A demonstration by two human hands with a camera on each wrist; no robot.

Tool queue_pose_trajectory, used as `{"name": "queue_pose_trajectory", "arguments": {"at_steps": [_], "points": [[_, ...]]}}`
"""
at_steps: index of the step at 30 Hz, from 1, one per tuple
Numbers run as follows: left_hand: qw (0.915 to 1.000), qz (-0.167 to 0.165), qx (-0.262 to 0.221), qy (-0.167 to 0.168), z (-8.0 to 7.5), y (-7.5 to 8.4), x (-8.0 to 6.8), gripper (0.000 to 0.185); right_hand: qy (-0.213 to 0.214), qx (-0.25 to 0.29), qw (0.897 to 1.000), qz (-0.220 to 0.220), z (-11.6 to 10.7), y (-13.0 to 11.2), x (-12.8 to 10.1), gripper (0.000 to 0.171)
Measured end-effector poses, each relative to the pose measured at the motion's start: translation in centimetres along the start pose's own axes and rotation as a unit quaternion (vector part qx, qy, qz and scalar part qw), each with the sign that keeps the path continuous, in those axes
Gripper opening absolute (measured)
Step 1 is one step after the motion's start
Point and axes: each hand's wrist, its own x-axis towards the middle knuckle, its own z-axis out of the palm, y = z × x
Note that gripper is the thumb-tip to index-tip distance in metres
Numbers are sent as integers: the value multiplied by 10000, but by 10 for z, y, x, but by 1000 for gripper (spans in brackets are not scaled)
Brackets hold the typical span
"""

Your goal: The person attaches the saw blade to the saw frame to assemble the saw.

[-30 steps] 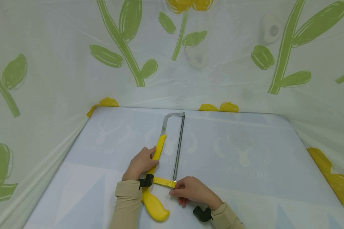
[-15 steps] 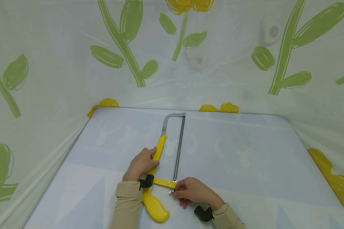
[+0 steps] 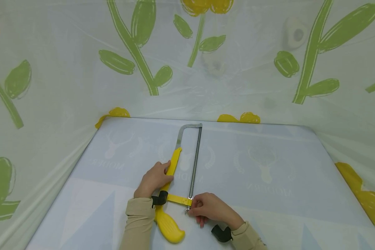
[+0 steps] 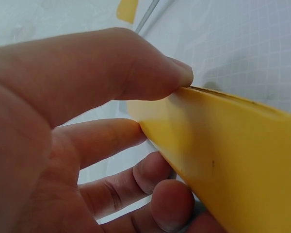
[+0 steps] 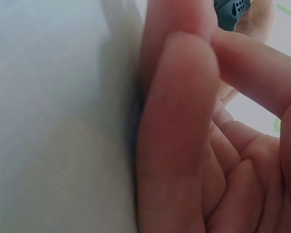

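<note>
The left hand (image 3: 154, 178) gripped the hacksaw (image 3: 175, 166) by its yellow frame, pinning it flat on the surface (image 3: 268, 180), while the right hand (image 3: 210, 208) had its fingers (image 3: 194, 207) pinched on the small metal nut (image 3: 187, 209) at the blade's (image 3: 194, 163) near end.

Head view: high above table (image 3: 268, 166), facing forward and down, far enough to take in whole hacksaw (image 3: 182, 173), both hands, printed sheet behind. Left wrist view: pressed close behind left hand (image 4: 63, 136), facing along fingers at yellow saw frame (image 4: 223, 150); same frame seen under left hand (image 3: 153, 178) from head. Right wrist view: very close under right hand (image 5: 203, 136), fingers filling picture, blurred; head view shows same hand (image 3: 209, 208) by blade end.
</note>
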Motion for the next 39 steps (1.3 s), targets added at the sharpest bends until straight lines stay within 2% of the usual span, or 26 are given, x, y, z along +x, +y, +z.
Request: {"name": "queue_pose_trajectory", "arguments": {"at_steps": [11, 21, 32, 39], "points": [[10000, 10, -1, 35, 0, 0, -1, 65, -66, -114, 9999, -68, 1, -5, -3, 23], [10000, 7, -28, 14, -1, 0, -1, 65, -82, -349, 9992, -187, 1, -6, -3, 34], [9999, 16, -87, 72, 0, -2, 0, 66, -257, -196, 9994, -160, -1, 0, 1, 24], [9999, -49, -33, 101, 4, -1, -1, 66, -93, 3, 9999, -130, 1, 5, -1, 22]]}}
